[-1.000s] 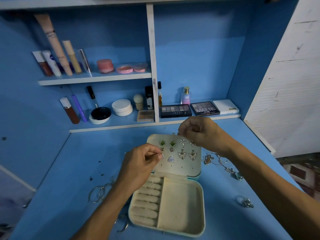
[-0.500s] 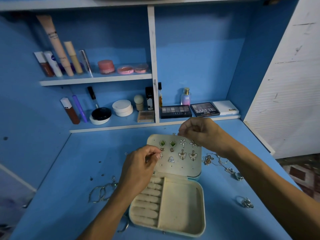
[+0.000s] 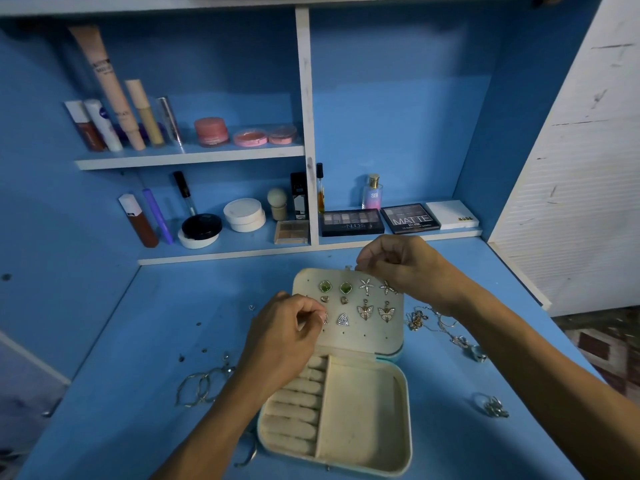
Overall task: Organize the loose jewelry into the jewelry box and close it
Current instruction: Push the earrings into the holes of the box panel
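A cream jewelry box [image 3: 363, 414] lies open on the blue desk, its lid panel [image 3: 367, 336] tilted up and studded with several earrings. My left hand [image 3: 287, 337] pinches a small triangular earring [image 3: 325, 318] against the lid's left side, beside its twin [image 3: 343, 319]. My right hand [image 3: 398, 268] is curled at the lid's top edge, its fingertips reaching behind the panel; whatever it holds there is hidden. Loose bangles [image 3: 204, 386] lie left of the box, tangled chains [image 3: 433, 320] and rings [image 3: 493, 407] to the right.
Shelves at the back carry cosmetics: tubes [image 3: 114, 109], pink jars [image 3: 211, 131], compacts [image 3: 244, 214] and eyeshadow palettes [image 3: 410, 218]. A white slatted panel [image 3: 581, 168] stands at the right. Small earring backs [image 3: 202, 351] dot the desk left of the box.
Both hands have stayed almost still at the lid. The left fingers shifted very slightly at the triangular earring.
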Motion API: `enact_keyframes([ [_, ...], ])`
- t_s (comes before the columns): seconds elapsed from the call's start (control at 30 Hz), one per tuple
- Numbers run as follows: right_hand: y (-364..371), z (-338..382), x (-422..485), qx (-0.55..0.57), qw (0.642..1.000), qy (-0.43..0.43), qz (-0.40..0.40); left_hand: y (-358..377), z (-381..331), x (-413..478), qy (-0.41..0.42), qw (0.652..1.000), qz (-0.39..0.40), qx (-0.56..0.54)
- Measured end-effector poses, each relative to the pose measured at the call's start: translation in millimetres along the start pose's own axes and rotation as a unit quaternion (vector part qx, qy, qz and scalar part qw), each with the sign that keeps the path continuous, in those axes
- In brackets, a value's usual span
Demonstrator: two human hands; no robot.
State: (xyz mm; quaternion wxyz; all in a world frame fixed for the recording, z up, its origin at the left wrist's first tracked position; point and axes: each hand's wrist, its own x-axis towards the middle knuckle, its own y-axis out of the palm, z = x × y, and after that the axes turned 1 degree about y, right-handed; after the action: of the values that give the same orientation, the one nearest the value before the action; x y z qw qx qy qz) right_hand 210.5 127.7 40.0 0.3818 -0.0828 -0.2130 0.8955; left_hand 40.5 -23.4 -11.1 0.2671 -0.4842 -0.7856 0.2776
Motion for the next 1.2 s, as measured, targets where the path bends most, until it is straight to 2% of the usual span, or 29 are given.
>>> enact_keyframes([
  [0.23, 0.2, -0.4, 0.4, -0.009, 1.0, 0.008, 0.001, 4.1, -3.0, -0.1, 0.006, 0.999, -0.033, 0.023],
  [0.43, -1.0, 1.7, -2.2, 0.012, 1.0, 0.002, 0.0, 1.5, 6.6, -1.3, 0.013, 1.0, -0.008, 0.016],
  [0.67, -0.9, 3.4, -2.8, 0.011, 1.0, -0.001, 0.003, 5.0, 14.6, -5.5, 0.032, 0.998, -0.042, -0.034],
  [0.9, -1.9, 4.2, -3.7, 0.021, 1.0, -0.01, 0.011, 5.9, 19.0, -4.3, 0.055, 0.998, -0.041, -0.005],
  [1.2, -3.6, 6.1, -6.9, 0.047, 0.999, 0.006, 0.014, 16.7, 14.4, -9.2, 0.082, 0.987, -0.135, 0.002],
])
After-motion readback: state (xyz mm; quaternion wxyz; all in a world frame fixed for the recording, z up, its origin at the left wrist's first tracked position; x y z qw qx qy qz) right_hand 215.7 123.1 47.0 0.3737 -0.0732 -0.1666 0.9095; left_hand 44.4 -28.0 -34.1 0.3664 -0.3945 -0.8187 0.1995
